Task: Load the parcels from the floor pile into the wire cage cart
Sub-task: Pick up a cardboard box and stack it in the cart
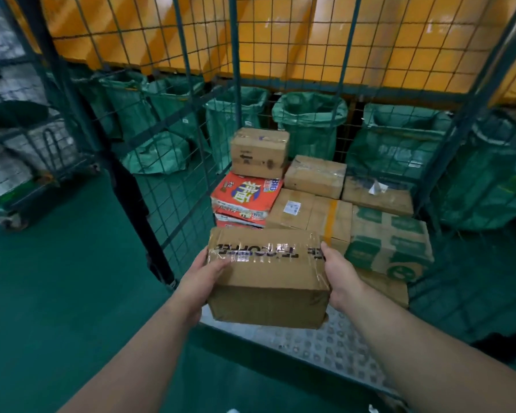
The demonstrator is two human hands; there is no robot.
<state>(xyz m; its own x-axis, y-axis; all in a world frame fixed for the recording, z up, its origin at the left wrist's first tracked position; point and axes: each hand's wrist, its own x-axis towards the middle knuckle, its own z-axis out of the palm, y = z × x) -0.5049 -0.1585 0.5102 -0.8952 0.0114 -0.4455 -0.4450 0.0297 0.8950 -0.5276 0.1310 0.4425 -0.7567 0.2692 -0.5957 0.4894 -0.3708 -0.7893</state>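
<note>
Both forearms reach forward from the bottom edge, and between them a cardboard parcel (268,281) with printed tape is carried in the air. The left hand (201,281) clasps its left end with the thumb laid over the top edge. The right hand (344,278) clasps the right end the same way. The other fingers (335,298) curl around the sides and are mostly hidden beneath the box.

The parcel hangs over the front lip of the wire cage cart (173,186), whose near side stands open, with mesh walls to the left, at the back and to the right. Below the box a bare strip of studded floor plate (325,347) runs along the front.

Behind it the cart holds a red printed carton (246,195) with a small brown box (259,152) on top, a labelled box with yellow tape (307,213), a green-printed box (390,245) at the right, and two more brown boxes (316,175) at the back. Above the right-hand boxes there is open room up to the mesh.

Green sacks (310,123) stand outside the back wall, and green floor (57,278) lies to the left.
</note>
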